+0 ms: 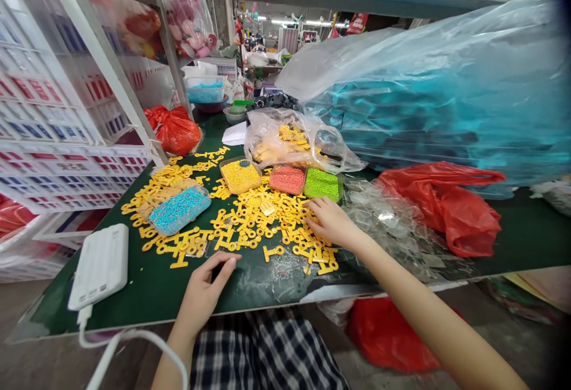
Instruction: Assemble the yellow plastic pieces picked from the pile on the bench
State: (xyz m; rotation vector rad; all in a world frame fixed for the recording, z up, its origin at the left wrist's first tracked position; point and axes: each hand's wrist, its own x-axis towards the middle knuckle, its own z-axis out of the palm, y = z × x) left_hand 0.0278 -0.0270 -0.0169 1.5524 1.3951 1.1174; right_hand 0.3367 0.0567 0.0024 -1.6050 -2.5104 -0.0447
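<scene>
My left hand [206,288] rests by the table's front edge, thumb and index finger apart, with nothing visible in it. My right hand [332,222] reaches over the right side of a spread of small yellow plastic pieces [250,217], its fingers apart and nothing seen between them. Many of these pieces have a ring at one end and a crossbar at the other. Just beyond the right fingertips stands a tub of green beads [322,183]. Beside it are tubs of red beads [288,180] and yellow beads [241,176]. A blue-bead tub [179,209] sits tilted on yellow pieces at the left.
A white power bank [100,265] with a cable lies at the left corner. Clear flat pieces [388,217] and a red plastic bag [450,203] lie at the right. Behind are an open bag of yellow pieces [289,140] and a large bag of blue material [423,110].
</scene>
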